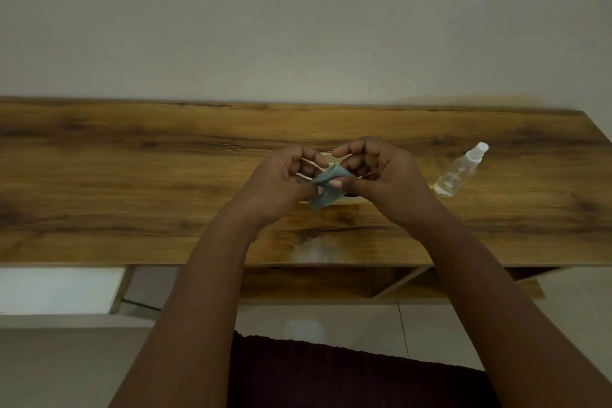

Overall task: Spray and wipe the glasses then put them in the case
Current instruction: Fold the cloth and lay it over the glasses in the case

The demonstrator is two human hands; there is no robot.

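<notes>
Both hands meet over the middle of the wooden desk (132, 156); left hand (281, 182) and right hand (381, 175) are curled, fingers bent inward, thumbs toward each other. Between them sits a small blue-grey cleaning cloth (326, 190), pinched by both thumbs against the fingers; its lower corner hangs free below the left thumb. The glasses (311, 165) show only as thin light frame pieces between the fingers of the left hand and behind the cloth; their long axis appears to run left-right across the desk, roughly parallel to its front edge; which way the lenses face cannot be told. The glasses lie inside the cup of the two hands, mostly hidden by fingers and cloth; the left hand's fingers close around one end, the right hand's around the other side with the cloth. A pale flat object (351, 200) shows under the hands on the desk; too hidden to name. A clear spray bottle (458, 172) lies on its side to the right of the right hand, apart from it; white cap pointing away and to the right, base toward the person.
</notes>
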